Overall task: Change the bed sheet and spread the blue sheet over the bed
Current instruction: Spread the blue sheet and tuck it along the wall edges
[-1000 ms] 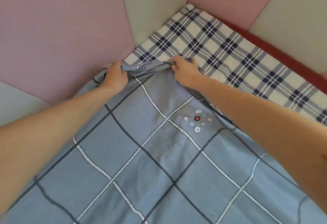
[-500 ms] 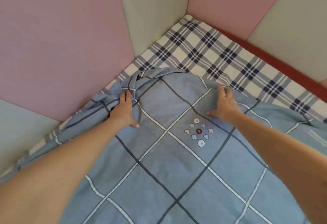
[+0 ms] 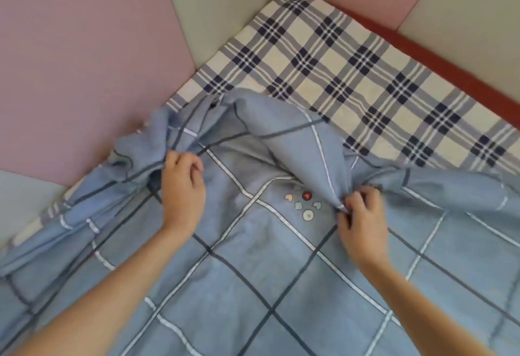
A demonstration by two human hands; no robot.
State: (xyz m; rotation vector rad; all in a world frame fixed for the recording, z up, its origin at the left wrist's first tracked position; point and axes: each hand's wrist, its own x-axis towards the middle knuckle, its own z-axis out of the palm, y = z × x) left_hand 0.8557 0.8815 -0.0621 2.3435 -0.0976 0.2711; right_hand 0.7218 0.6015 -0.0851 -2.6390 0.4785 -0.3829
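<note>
item: blue sheet (image 3: 253, 285), checked in dark and white lines. status: part spread.
- far left of the left hand: pink padded wall panel (image 3: 84, 60), hard against the bed edge. it leaves no room to stand on that side, so that edge has to be reached from here.
- left hand (image 3: 183, 189): fingers curled, gripping a bunched ridge (image 3: 146, 153) of the sheet that lies crumpled along the wall.
- between the hands: sheet lies fairly flat on the near side. a loose raised fold (image 3: 298, 153) stands on the far side, and a small printed motif (image 3: 304, 203) sits just left of the right hand.
- right hand (image 3: 363, 220): well apart from the left, pinching the gathered end of that fold.
- beyond and right of the right hand: plaid cover (image 3: 365, 74), still bare up to the far corner. cannot tell whether it is the old sheet or a mattress cover.
- farthest right: red bed rail (image 3: 439, 66) under more wall padding.
done, by judgement: near part of the bed covered.
left: draw the bunched edge out to the far corner, cover the plaid, and smooth the folds.
</note>
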